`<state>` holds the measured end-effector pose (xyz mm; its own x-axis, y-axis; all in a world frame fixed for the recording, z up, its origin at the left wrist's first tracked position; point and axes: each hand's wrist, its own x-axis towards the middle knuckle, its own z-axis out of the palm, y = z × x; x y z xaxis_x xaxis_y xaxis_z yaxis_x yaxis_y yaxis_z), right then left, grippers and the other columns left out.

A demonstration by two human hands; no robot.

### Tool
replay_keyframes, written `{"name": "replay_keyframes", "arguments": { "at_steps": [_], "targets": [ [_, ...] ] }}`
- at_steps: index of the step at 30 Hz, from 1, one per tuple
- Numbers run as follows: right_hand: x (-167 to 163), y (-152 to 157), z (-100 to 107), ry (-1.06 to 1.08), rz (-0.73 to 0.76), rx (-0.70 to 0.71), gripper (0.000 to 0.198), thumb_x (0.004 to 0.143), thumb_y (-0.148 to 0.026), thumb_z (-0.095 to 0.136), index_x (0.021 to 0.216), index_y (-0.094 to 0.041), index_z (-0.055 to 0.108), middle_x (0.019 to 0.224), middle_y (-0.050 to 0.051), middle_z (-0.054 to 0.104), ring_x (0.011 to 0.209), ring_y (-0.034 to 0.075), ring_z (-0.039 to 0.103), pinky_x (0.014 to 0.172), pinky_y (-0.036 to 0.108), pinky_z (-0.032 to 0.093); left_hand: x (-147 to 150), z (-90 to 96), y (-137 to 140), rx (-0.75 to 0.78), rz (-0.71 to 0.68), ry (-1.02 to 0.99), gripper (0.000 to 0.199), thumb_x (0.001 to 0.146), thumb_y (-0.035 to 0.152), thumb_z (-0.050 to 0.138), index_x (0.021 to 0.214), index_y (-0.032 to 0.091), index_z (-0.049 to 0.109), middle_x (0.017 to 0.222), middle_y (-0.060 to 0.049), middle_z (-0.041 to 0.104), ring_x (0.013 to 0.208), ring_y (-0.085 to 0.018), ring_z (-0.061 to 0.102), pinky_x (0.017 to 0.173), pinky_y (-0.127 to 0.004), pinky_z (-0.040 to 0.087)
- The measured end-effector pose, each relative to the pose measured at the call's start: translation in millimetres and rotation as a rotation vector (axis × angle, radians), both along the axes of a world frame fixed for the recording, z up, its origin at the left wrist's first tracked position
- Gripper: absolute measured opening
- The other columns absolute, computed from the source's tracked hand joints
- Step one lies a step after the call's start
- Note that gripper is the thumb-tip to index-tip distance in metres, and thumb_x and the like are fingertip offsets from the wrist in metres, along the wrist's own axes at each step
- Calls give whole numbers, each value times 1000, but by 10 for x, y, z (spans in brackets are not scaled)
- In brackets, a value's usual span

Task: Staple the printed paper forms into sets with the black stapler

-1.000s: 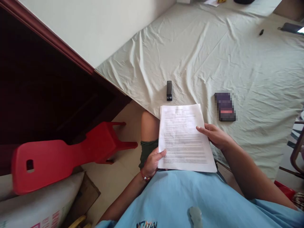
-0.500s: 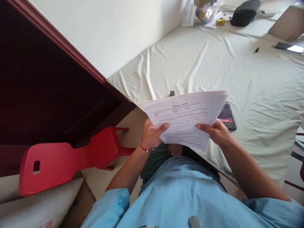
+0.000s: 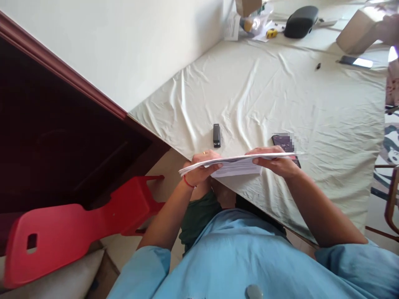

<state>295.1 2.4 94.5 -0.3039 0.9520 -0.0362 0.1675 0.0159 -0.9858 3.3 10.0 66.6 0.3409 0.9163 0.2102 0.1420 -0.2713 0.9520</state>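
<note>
A stack of printed paper sheets (image 3: 238,166) is held nearly upright, its top edge facing me, at the near edge of the table. My left hand (image 3: 201,167) grips its left side, thumb on the near face and fingers behind. On the other side my right hand (image 3: 274,161) pinches the stack the same way. Just beyond the papers lies a small black stapler (image 3: 216,135) on the cloth. A dark phone (image 3: 282,142) with its screen lit rests behind my right hand, partly covered by it.
A cream cloth (image 3: 327,112) covers the table. At the back are a black case (image 3: 301,21), a yellow tape measure (image 3: 271,33), a cardboard box (image 3: 357,31) and another phone (image 3: 355,62). Another person's hand (image 3: 388,29) is beside the box. A red plastic chair (image 3: 52,236) stands at left.
The stack has tipped from facing me to nearly edge-on, hiding most of its print. The stapler behind it has come into full view. Another person's hand now shows at upper right.
</note>
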Motion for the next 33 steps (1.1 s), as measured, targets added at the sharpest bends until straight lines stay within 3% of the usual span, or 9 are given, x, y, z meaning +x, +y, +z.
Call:
{"name": "replay_keyframes", "arguments": {
  "at_steps": [4, 8, 12, 17, 20, 24, 26, 28, 33],
  "targets": [
    [1, -38, 65, 122, -98, 1, 46, 82, -57, 78, 118, -28, 76, 116, 3, 77, 118, 30, 68, 105, 46, 56, 34, 208, -117, 34, 43, -101, 44, 84, 55, 76, 107, 17, 78, 102, -11, 77, 117, -29, 67, 113, -50, 49],
    [111, -116, 44, 186, 7, -206, 39, 82, -49, 80, 113, -25, 77, 110, 4, 78, 108, 29, 72, 96, 45, 61, 89, 271, -238, -147, 71, -260, 47, 88, 52, 74, 120, 18, 74, 120, -12, 74, 130, -30, 61, 116, -49, 47],
    [92, -376, -184, 186, 48, -511, 38, 83, -54, 78, 99, -20, 79, 92, 7, 79, 84, 26, 76, 78, 41, 65, 180, 8, -381, -440, 196, -504, 55, 84, 50, 79, 127, 16, 70, 128, -13, 71, 127, -32, 64, 111, -50, 52],
    [-55, -794, -571, 178, 13, -616, 46, 81, -61, 75, 101, -20, 76, 91, 9, 78, 85, 28, 75, 82, 48, 65, 229, -327, -542, -752, 230, -649, 60, 71, 48, 90, 115, 10, 74, 118, -16, 75, 118, -36, 68, 106, -51, 54],
    [4, -781, -631, 3, -62, -466, 53, 85, -63, 67, 115, -20, 72, 96, 11, 77, 91, 32, 74, 84, 52, 63, 238, -402, -600, -803, 242, -574, 56, 66, 49, 92, 103, 9, 78, 110, -16, 77, 109, -36, 72, 102, -50, 56],
    [84, -405, -355, -525, -483, 246, 59, 91, -52, 60, 140, -19, 57, 129, 18, 67, 120, 36, 64, 99, 59, 54, 285, -428, -630, -780, 147, -431, 56, 67, 54, 90, 99, 9, 80, 106, -16, 78, 102, -34, 74, 97, -47, 57],
    [7, -190, -128, -689, -405, 533, 46, 98, -41, 50, 139, -21, 59, 143, 16, 60, 136, 35, 52, 113, 60, 42, 320, -425, -636, -762, 103, -408, 57, 69, 55, 88, 103, 10, 79, 108, -15, 78, 101, -32, 74, 96, -45, 57],
    [-155, -19, 65, -742, -193, 643, 39, 103, -33, 41, 132, -22, 65, 135, 12, 67, 136, 30, 51, 116, 54, 40, 351, -413, -638, -750, 70, -408, 59, 70, 55, 88, 107, 10, 78, 109, -15, 77, 101, -31, 73, 96, -43, 56],
    [-570, 241, 161, -851, 179, 502, 40, 105, -34, 36, 117, -19, 71, 117, 13, 73, 113, 30, 62, 101, 46, 46, 369, -402, -637, -761, 66, -415, 66, 69, 59, 87, 110, 9, 76, 108, -15, 77, 101, -30, 73, 97, -43, 55]
  ]
}}
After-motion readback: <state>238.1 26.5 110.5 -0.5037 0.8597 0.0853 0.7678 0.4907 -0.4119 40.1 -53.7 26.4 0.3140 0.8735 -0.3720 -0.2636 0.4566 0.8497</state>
